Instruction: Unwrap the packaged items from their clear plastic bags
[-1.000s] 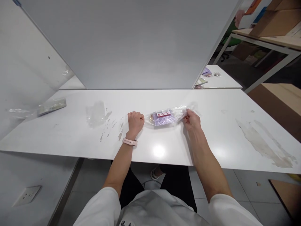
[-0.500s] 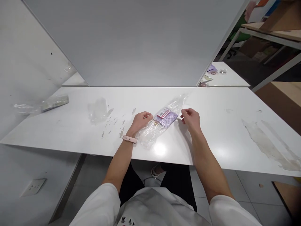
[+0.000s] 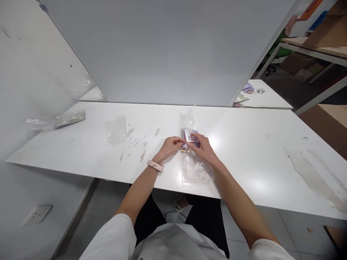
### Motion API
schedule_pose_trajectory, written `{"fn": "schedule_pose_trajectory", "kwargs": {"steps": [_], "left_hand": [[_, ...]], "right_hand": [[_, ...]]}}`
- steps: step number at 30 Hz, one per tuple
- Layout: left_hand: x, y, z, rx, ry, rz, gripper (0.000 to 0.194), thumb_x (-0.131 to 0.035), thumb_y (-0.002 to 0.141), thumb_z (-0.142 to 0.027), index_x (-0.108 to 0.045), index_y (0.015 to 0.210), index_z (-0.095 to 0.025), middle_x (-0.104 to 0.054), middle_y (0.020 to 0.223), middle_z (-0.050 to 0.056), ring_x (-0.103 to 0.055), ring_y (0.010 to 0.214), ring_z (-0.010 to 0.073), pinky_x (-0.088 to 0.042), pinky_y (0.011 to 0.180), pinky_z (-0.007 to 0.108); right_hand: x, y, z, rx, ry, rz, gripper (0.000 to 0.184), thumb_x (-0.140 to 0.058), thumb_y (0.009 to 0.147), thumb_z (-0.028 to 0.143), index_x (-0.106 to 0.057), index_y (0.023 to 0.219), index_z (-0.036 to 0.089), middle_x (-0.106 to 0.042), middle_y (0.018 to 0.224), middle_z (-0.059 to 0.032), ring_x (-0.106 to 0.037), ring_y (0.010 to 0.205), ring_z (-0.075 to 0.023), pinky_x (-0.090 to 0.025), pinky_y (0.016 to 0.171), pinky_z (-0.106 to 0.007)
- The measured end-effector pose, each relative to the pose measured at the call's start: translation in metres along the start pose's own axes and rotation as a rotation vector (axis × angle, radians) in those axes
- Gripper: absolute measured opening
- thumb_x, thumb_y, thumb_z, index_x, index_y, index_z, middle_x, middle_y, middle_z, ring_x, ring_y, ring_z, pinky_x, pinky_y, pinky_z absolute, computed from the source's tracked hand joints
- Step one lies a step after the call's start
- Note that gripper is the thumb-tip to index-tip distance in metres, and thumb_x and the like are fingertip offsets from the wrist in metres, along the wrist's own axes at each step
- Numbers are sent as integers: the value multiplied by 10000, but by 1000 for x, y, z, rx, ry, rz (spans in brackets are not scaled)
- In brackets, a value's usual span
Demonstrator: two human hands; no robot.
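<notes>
In front of me a crinkled clear plastic bag (image 3: 196,171) lies roughly upright on the table, its far end pointing to the back panel. Around its middle is a small purple packet (image 3: 195,133) bearing a white label with red print (image 3: 188,135). Some gold-coloured bits show just below the label. My left hand (image 3: 170,147), with a pink wristband above it, pinches at the bag's left edge beside the label. My right hand (image 3: 204,147) is closed over the packet's right side, thumb and forefinger near the label; it hides part of the packet.
Another clear plastic piece (image 3: 116,130) lies left on the white table (image 3: 94,155). A clear bag with a flat greenish item (image 3: 70,118) rests against the left wall. A grey panel (image 3: 168,54) stands along the back. Cardboard boxes (image 3: 322,122) are at the right.
The bag with the packet has turned from a slant to nearly straight and shifted slightly right. Both hands, apart from it before, have come together on it.
</notes>
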State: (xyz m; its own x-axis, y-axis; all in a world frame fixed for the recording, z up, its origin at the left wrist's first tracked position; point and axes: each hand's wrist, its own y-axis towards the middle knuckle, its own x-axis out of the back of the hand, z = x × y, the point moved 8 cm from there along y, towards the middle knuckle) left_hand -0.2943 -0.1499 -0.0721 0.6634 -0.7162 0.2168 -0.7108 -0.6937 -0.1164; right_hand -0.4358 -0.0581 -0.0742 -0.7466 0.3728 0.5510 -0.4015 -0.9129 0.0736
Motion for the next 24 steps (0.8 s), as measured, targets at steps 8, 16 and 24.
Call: {"fn": "schedule_pose_trajectory", "kwargs": {"steps": [8, 16, 24], "left_hand": [[22, 6, 18, 109, -297, -214, 164, -606, 861, -123, -674, 1009, -131, -694, 990, 88, -659, 831, 129, -542, 874, 335], [9, 5, 18, 174, -338, -134, 254, -667, 839, -97, -639, 1091, -108, -711, 1056, 122, -691, 813, 131, -549, 926, 377], [-6, 3, 16, 188, -506, 20, 363, -677, 889, -167, -602, 1230, -68, -733, 1008, 136, -711, 862, 170, -541, 953, 405]], "right_hand": [[-40, -14, 14, 92, -473, 121, 953, -685, 795, 546, -253, 1588, 244, -101, 1683, -172, -134, 1536, -395, -253, 1146, -619], [-21, -9, 10, 142, -347, 55, 661, -513, 905, 386, -383, 1530, 214, -431, 1543, -165, -446, 1392, -346, -413, 1091, -536], [-9, -5, -6, 50, 21, 56, 556, -497, 935, 372, -473, 1480, 259, -597, 1409, -99, -592, 1242, -291, -462, 1049, -504]]}}
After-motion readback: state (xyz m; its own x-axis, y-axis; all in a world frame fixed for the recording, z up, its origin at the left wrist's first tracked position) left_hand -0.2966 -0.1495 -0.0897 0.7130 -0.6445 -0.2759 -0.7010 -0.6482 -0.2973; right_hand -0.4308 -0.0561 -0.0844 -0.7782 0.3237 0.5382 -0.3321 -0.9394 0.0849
